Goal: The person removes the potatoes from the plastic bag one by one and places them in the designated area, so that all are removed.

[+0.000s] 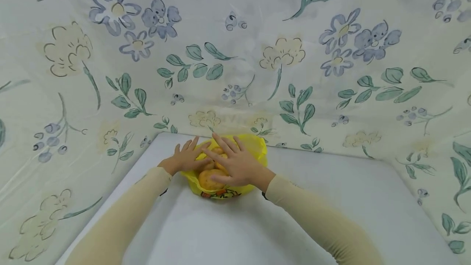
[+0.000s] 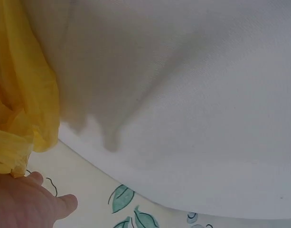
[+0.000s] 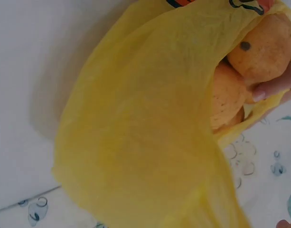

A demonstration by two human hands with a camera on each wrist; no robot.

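A yellow plastic bag (image 1: pixel 257 146) stands with its mouth spread, and several potatoes (image 1: pixel 210 180) show inside. My left hand (image 1: pixel 184 158) is at the bag's left rim, fingers spread and fairly straight. In the right wrist view, a thumb (image 3: pixel 273 88) reaches over the rim beside the potatoes (image 3: pixel 266 47). From the right, my right hand (image 1: pixel 239 165) stretches over the mouth with fingers splayed, covering part of the potatoes. The left wrist view has part of the left hand (image 2: pixel 26 202) below the bag's side (image 2: pixel 26 80).
The bag rests on a white tabletop (image 1: pixel 206 232), near its back edge. Flower-printed sheeting (image 1: pixel 235 81) rises behind the table and along both sides. Dark printing (image 1: pixel 224 194) marks the bag's front.
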